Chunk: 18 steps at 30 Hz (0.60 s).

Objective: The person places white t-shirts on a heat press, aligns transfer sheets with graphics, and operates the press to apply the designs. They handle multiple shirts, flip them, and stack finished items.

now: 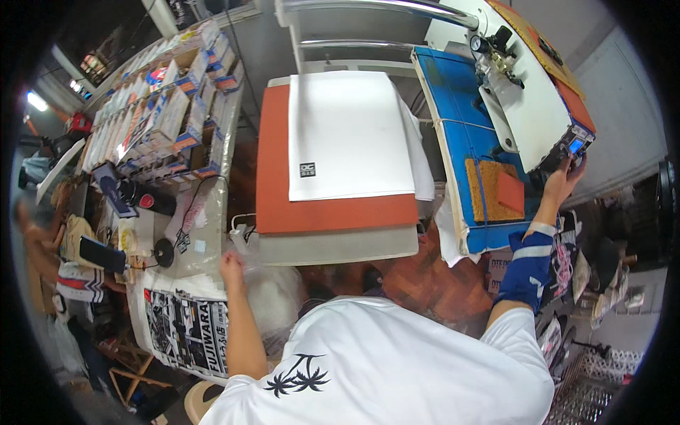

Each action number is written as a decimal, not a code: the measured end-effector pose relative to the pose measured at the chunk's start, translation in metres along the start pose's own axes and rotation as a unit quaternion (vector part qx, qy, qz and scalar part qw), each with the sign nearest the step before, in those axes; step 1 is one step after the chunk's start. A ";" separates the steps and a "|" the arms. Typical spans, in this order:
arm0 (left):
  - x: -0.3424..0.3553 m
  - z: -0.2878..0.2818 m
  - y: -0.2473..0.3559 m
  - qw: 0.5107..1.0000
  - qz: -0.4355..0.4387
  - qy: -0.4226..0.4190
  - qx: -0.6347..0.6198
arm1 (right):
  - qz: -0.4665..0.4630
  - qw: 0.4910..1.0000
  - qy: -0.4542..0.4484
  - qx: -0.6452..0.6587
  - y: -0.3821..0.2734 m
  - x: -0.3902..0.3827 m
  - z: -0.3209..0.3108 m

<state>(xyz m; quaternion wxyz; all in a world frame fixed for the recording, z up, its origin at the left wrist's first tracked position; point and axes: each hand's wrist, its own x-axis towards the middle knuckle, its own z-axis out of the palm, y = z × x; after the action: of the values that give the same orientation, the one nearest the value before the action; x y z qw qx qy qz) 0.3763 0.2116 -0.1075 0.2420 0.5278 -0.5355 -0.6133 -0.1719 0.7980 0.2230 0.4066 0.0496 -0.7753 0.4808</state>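
Note:
My right hand (562, 183) is up at the right, its fingers closed around the lower edge of a dark control box (559, 150) with a lit blue screen. The box sits at the end of a white heat press head (528, 92). My left hand (231, 267) hangs low beside the worktable, fingers curled, with nothing visible in them. Ahead of me a white cloth garment (350, 134) lies flat on an orange-red pad (273, 177) over a grey platen (340, 248). A small black printed square (307, 170) shows near the garment's lower left corner.
On the left stand stacked open boxes (166, 117) with white sheets. A phone (102, 253) on a stand and a black-and-white printed sheet (185, 329) are nearby. At right is a blue-topped platen (453, 106) with a cork-like pad (478, 188). A metal rail (382, 8) crosses the top.

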 end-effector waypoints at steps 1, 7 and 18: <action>0.012 0.015 0.026 0.998 0.050 0.034 0.033 | -0.001 1.000 0.007 -0.002 0.011 0.004 0.004; -0.035 0.151 0.168 0.883 0.383 0.010 0.272 | 0.063 0.997 -0.008 0.052 0.056 0.034 -0.017; -0.041 0.208 0.178 0.887 0.220 -0.027 0.406 | -0.130 0.973 0.117 -0.152 0.029 0.025 -0.021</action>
<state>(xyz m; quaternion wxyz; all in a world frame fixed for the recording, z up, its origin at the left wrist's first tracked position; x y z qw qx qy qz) 0.1536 0.2750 0.0432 0.1212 0.4320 -0.8463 -0.2872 -0.1897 0.8379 0.2242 0.5562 0.0311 -0.7733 0.3027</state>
